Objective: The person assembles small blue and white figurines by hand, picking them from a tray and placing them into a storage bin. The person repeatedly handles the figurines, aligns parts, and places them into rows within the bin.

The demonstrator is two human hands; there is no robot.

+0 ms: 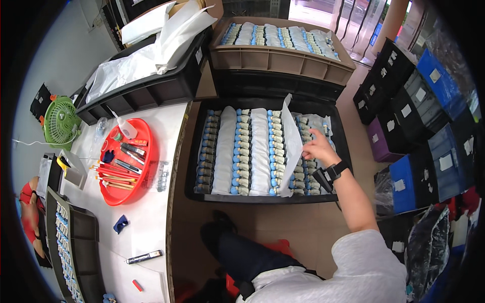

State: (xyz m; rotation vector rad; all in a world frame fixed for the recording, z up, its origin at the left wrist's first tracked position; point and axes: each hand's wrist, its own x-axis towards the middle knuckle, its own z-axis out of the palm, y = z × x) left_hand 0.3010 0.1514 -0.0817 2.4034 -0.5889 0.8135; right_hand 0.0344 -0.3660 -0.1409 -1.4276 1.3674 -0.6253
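Note:
My right hand (320,148), with a black device strapped at the wrist, reaches over the right part of a black crate (268,199). Its index finger is stretched out and the thumb stands apart; I see nothing held. Just left of the thumb, a white sheet (292,144) stands on edge between rows; whether the thumb touches it I cannot tell. Small blue-and-cream figurines (276,146) lie in several rows in the crate, with folded white strips (259,151) between them. Part of the rightmost rows is hidden under my hand and wrist. My left hand is out of view.
Behind stands a brown crate (283,59) of similar rows. On the left white table (146,214) are a red tray (151,174) of brushes and tools, a green fan (61,122) and a dark crate (146,96) of white sheets. Stacked bins (404,116) line the right side.

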